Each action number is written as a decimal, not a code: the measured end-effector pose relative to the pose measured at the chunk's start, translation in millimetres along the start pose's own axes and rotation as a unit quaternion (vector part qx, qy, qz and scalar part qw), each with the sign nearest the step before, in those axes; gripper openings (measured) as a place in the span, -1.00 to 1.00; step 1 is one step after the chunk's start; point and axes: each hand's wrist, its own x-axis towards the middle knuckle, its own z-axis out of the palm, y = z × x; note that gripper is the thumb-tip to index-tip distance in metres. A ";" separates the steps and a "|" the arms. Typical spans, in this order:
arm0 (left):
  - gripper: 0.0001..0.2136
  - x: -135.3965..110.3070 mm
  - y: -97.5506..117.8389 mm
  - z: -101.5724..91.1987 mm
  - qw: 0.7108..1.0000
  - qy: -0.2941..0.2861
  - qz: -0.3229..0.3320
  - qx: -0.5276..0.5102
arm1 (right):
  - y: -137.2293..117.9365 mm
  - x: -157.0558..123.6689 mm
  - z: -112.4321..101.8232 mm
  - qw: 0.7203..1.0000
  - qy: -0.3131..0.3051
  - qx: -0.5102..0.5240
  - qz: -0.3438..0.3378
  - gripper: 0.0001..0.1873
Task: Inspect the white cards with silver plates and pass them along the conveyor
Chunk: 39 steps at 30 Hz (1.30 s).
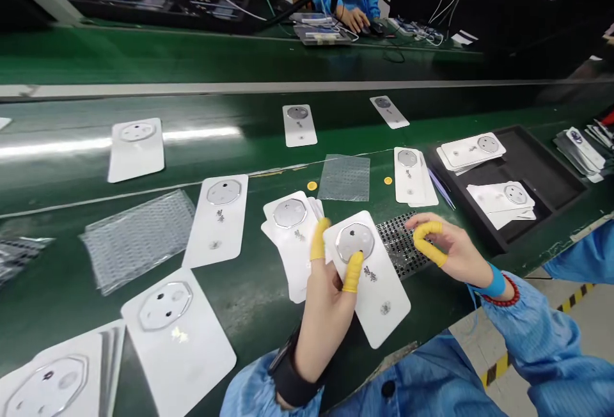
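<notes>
My left hand, with yellow finger cots on thumb and forefinger, grips a white phone back cover by its left edge, the thumb pressed just below the cover's round silver camera ring. My right hand, also wearing a yellow cot, hovers with fingers curled in a pinch over a dark sheet of small round parts just right of the cover. Whether anything sits between those fingertips I cannot make out. A small stack of similar covers lies under and left of my left hand.
More white covers lie scattered on the green conveyor belt. A black tray at the right holds several covers. Clear bubble sheets and two small yellow discs lie nearby. Another person's hand works at the far bench.
</notes>
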 end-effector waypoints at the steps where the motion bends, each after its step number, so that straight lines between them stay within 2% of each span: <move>1: -0.51 -2.4 1.0 1.9 1.000 -0.019 -0.014 -0.010 | -11.0 5.4 2.2 1.000 0.021 0.008 -0.012 -0.95; 3: -0.70 -6.7 2.6 5.0 0.998 -0.047 -0.035 -0.017 | -30.9 16.6 11.7 0.997 0.043 -0.008 -0.063 -0.93; 6: -0.92 -11.8 5.3 5.2 0.998 -0.053 0.009 -0.024 | -46.8 29.1 30.1 0.989 0.037 -0.053 -0.136 -0.91; 8: -0.98 -14.6 6.9 2.9 0.998 -0.052 0.042 -0.021 | -48.9 32.2 38.5 0.986 0.039 -0.064 -0.147 -0.90; 14: -0.86 -21.9 7.8 -3.5 0.992 -0.048 0.103 0.046 | -52.7 29.4 39.5 0.995 0.052 -0.033 -0.076 -0.85; 20: -0.70 -24.6 13.5 -4.5 0.968 -0.039 0.192 0.154 | -58.1 27.0 39.6 0.997 0.057 0.055 0.009 -0.92; 24: -0.69 -25.0 16.3 -5.0 0.960 -0.039 0.221 0.166 | -56.6 26.1 39.6 0.985 0.068 0.156 0.042 -0.71; 28: -0.68 -24.9 16.7 -6.2 0.955 -0.038 0.244 0.166 | -56.4 28.8 32.8 0.965 -0.017 0.246 0.088 -0.52; 30: -0.69 -24.1 16.7 -6.1 0.956 -0.044 0.245 0.158 | -56.4 30.8 28.4 0.963 -0.050 0.246 0.097 -0.44; 34: -0.74 -22.4 19.0 -4.2 0.960 -0.052 0.229 0.153 | -56.4 33.9 23.2 0.967 -0.078 0.226 0.087 -0.47; 39: -0.89 -25.0 23.2 -2.8 0.974 -0.044 0.194 0.111 | -60.0 35.7 26.6 0.975 -0.033 0.203 0.083 -0.57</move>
